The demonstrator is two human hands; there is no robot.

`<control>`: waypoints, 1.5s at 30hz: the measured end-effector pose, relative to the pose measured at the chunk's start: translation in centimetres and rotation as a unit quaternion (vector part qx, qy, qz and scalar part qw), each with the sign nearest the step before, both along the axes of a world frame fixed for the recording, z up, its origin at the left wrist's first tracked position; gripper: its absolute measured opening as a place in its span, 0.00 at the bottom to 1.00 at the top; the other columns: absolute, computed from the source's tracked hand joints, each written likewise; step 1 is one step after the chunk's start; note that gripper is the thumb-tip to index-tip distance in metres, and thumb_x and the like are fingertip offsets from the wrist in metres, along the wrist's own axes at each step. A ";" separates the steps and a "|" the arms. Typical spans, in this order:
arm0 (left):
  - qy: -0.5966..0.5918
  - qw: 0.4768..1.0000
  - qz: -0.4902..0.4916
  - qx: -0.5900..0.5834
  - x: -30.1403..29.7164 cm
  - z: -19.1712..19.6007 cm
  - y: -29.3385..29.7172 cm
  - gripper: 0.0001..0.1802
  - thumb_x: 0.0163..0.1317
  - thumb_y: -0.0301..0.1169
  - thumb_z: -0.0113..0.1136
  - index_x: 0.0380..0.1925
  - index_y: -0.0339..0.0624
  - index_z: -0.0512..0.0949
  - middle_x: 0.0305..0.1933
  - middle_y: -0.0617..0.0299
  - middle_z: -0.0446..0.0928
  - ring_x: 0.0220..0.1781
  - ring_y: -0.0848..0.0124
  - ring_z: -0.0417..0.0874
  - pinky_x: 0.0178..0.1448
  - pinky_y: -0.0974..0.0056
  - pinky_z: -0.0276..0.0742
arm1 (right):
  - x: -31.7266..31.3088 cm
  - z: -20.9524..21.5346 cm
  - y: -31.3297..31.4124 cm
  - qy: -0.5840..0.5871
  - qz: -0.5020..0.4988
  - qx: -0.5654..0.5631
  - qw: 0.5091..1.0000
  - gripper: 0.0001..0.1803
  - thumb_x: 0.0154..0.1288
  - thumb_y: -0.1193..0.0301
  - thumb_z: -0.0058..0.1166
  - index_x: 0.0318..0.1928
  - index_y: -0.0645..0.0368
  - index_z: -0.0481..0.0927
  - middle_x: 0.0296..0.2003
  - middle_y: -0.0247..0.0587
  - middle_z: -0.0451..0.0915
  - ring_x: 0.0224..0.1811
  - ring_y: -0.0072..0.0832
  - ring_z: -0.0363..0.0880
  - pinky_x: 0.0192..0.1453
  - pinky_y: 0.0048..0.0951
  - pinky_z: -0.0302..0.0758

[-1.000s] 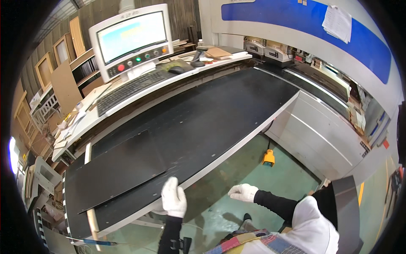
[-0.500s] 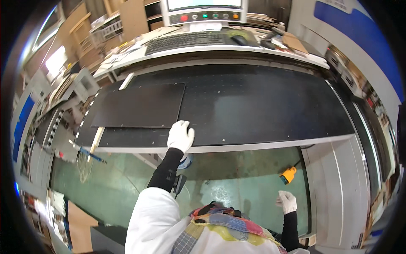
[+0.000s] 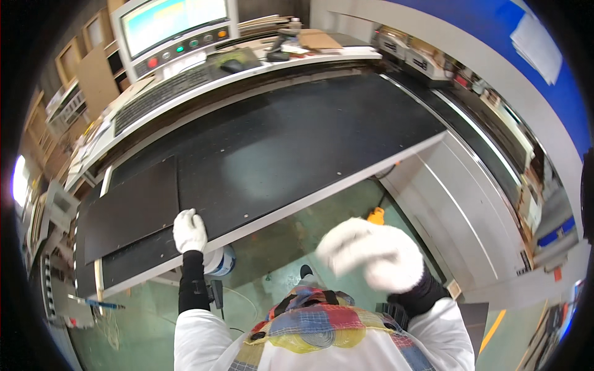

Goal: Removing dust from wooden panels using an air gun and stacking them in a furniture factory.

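A flat dark panel (image 3: 133,207) lies on the left part of the black tabletop (image 3: 278,133), over a pale strip (image 3: 99,275). My left hand (image 3: 190,232), in a white glove, is at the panel's near right corner. Its fingers are bent and closed at the panel's edge, and the fingertips are partly hidden. My right hand (image 3: 374,253), also gloved in white, is raised in front of my body, above the floor and apart from the table. Motion smears its fingers, and nothing can be made out in it.
Behind the tabletop, a shelf carries a keyboard (image 3: 161,96), a mouse (image 3: 232,66) and a monitor (image 3: 173,28) with coloured buttons below it. A yellow pedal-like device (image 3: 376,216) is on the green floor. A white bucket (image 3: 219,261) stands under the table's front edge.
My view has turned to the right. My right hand has risen from low at my side to in front of my body. My left hand remains at the panel's corner.
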State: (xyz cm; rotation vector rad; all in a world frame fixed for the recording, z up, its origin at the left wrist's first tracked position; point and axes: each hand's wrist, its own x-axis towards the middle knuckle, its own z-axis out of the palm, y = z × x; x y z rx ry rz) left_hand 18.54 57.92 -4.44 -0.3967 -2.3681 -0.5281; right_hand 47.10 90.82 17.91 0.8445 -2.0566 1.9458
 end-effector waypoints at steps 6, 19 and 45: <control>-0.037 0.999 0.003 0.010 -0.5 -0.5 -0.4 0.12 0.61 0.33 0.54 0.40 0.39 0.82 0.48 0.53 0.80 0.53 0.56 0.78 0.60 0.55 0.73 | -1.3 5.8 -4.2 0.183 0.295 -0.099 0.933 0.14 0.64 0.66 0.54 0.43 0.63 0.83 0.49 0.50 0.79 0.47 0.41 0.80 0.50 0.36 0.77; -0.056 0.998 0.009 -0.002 -1.0 0.5 0.1 0.14 0.63 0.34 0.53 0.43 0.40 0.82 0.51 0.54 0.80 0.56 0.57 0.78 0.61 0.56 0.72 | -1.7 4.8 -4.0 0.185 0.290 -0.130 0.930 0.14 0.65 0.67 0.54 0.45 0.64 0.82 0.47 0.47 0.80 0.46 0.37 0.80 0.49 0.34 0.77; -0.084 0.996 0.042 -0.001 -0.3 0.1 0.0 0.14 0.62 0.34 0.54 0.43 0.41 0.82 0.51 0.55 0.80 0.55 0.57 0.78 0.61 0.56 0.73 | -3.0 5.8 -2.0 0.168 0.268 -0.128 0.940 0.14 0.68 0.69 0.54 0.48 0.64 0.81 0.42 0.43 0.81 0.44 0.29 0.81 0.47 0.29 0.78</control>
